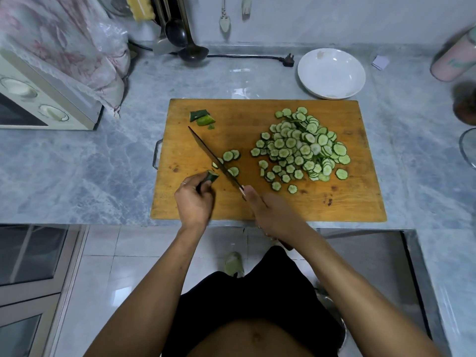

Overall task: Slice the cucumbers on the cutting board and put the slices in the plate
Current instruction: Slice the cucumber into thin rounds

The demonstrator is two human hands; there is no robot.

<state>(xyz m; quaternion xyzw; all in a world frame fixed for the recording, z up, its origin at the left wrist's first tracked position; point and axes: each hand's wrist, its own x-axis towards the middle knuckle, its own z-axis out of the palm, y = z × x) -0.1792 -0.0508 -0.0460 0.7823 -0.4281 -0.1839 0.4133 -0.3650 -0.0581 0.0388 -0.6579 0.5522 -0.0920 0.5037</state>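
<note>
Left hand (193,199) pinches the short cucumber stub (212,177) near the cutting board (231,210) front-left corner; right hand (273,215) grips the knife (211,155). Stub looks wet, slippery, firm; hold its skin end. Slices (301,148) thin, floppy. Plate (331,73) beyond the board's far edge.

One head-worn wide view looks steeply down, close over the cutting board (268,161) and counter (77,176).

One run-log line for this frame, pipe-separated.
phase: slicing | left hand: holds cucumber stub | right hand: grips knife | slice pile: on cutting board | plate: no slices
</note>
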